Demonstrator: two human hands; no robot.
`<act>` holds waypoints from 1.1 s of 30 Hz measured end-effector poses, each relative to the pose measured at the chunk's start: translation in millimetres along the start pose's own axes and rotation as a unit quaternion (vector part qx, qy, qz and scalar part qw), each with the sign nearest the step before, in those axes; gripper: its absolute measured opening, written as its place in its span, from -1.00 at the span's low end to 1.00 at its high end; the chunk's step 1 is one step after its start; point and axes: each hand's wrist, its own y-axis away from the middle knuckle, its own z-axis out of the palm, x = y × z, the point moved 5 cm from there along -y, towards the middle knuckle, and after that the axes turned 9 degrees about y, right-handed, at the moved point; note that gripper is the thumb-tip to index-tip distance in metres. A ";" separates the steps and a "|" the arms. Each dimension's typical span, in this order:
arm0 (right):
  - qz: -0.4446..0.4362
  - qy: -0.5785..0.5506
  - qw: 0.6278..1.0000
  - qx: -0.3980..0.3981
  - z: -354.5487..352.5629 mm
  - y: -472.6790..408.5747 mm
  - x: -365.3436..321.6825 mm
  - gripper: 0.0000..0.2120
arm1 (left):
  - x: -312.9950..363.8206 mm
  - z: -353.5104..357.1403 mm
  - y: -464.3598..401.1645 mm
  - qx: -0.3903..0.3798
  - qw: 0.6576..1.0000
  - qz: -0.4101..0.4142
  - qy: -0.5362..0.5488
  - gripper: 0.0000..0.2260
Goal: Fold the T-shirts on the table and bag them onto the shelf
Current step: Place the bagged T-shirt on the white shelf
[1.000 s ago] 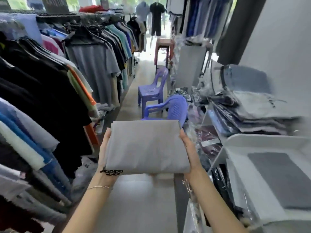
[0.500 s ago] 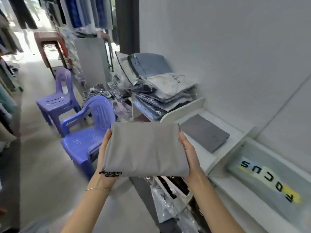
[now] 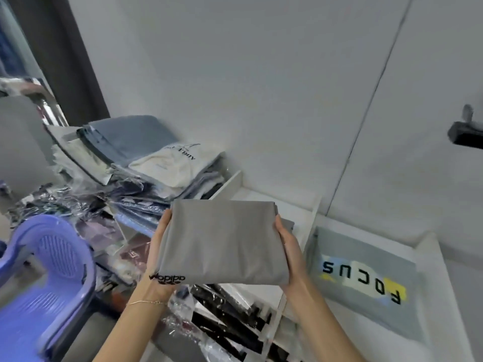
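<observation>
The left hand (image 3: pixel 159 246) and right hand (image 3: pixel 288 246) grip the folded grey T-shirt (image 3: pixel 222 241) by its side edges, above the white shelf (image 3: pixel 295 205). Keep it level; lower it flat, clear of the stacked garments (image 3: pixel 156 163) behind.

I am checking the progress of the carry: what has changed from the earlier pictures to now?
The view has swung right, from the clothes racks to the white shelf, and the folded grey T-shirt now hangs over its middle compartment. Nothing was taken or let go: the left hand and right hand still hold its two sides.
</observation>
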 end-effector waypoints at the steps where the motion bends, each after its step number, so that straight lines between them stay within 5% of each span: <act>1: -0.004 0.003 1.000 0.008 -1.7 -3.3 -4.6 -0.55 | -1.5 11.7 -8.5 -0.027 0.998 -0.029 0.053 -0.69; 7: 0.006 0.023 0.996 0.086 -22.2 -29.4 -8.8 -0.55 | -7.5 49.2 -40.3 -0.072 0.994 -0.081 0.014 -0.44; 12: 0.019 0.049 0.988 0.145 -35.2 -42.2 -0.5 -0.62 | -21.0 35.5 -89.2 -0.107 0.977 -0.186 -0.002 -0.57; 20: 0.042 -0.006 0.965 0.259 -45.9 -55.3 35.8 -0.61 | -32.0 19.5 -145.4 -0.117 0.936 -0.322 -0.075 -0.48; 33: 0.048 0.004 0.946 0.320 -76.9 -112.3 14.6 -0.76 | -44.6 30.7 -213.6 -0.141 0.878 -0.339 -0.307 -0.73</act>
